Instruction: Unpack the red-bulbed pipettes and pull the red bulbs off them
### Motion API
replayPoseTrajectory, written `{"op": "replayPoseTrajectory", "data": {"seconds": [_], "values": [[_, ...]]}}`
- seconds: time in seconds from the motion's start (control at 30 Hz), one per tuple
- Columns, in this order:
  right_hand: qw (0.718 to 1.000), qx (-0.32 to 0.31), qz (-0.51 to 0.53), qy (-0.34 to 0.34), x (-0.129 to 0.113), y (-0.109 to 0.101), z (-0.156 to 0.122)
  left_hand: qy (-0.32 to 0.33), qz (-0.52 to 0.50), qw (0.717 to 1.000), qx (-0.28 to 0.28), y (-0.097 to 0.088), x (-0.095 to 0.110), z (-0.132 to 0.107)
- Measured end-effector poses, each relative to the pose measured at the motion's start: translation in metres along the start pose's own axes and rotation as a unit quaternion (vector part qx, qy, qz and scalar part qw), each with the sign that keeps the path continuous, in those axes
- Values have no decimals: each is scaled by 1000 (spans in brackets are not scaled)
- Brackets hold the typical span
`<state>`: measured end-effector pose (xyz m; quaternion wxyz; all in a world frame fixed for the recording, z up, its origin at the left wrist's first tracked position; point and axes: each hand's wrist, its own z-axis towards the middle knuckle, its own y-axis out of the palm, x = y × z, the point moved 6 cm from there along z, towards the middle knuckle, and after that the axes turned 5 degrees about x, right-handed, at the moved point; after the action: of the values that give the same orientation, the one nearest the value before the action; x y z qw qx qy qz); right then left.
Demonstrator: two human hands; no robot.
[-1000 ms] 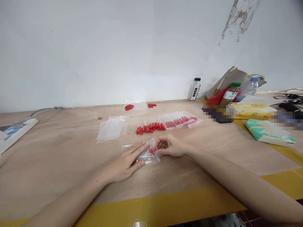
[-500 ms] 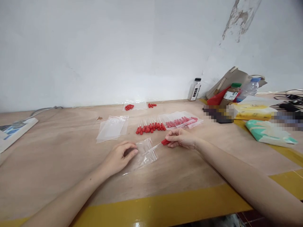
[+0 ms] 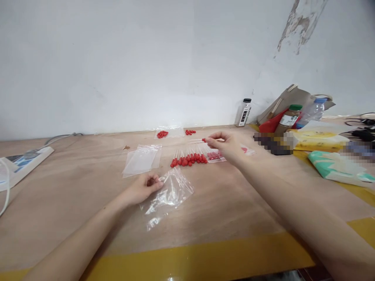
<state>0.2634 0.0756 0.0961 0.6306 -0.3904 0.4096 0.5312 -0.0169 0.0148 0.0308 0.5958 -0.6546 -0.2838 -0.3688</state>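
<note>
The left hand [image 3: 146, 186] pinches a clear zip bag [image 3: 172, 191]; the right hand [image 3: 224, 144] pinches a red-bulbed dropper [image 3: 204, 139], which a loose grip might drop.

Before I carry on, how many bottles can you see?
3: a black-capped, white-labelled bottle by the wall; a green-capped brown bottle to its right; and a blue-capped clear plastic bottle farther right, partly covered. Others could be hidden behind the grey-beige bag.

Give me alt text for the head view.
The right hand pinches a clear red-ended tube near a row of similar tubes; the left hand holds a clear plastic zip bag. Flat clear plastic bags lie on the brown table.
</note>
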Motion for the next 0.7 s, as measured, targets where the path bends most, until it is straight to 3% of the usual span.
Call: {"op": "replayPoseTrajectory", "data": {"seconds": [0.07,0.17,0.23,0.33,0.43,0.57,0.6,0.7], "values": [[993,18,-70,-91,-1,23,-1,-2,-61,993,105,-26,-5,8],[967,6,-159,-197,4,56,-6,-23,-95,949,300,-76,-29,19],[952,-12,-203,-230,10,74,-9,-65,-51,927,367,-100,-50,24],[932,-41,-270,-237,19,92,-13,-111,13,910,399,-117,-71,29],[917,-64,-322,-226,25,102,-18,-110,88,897,418,-116,-69,27],[906,-82,-347,-228,29,105,-21,8,288,845,450,-95,-26,16],[904,-88,-351,-229,30,105,-22,55,302,850,429,-83,-15,16],[893,-101,-369,-237,31,105,-23,191,275,894,298,-38,11,19]]}}
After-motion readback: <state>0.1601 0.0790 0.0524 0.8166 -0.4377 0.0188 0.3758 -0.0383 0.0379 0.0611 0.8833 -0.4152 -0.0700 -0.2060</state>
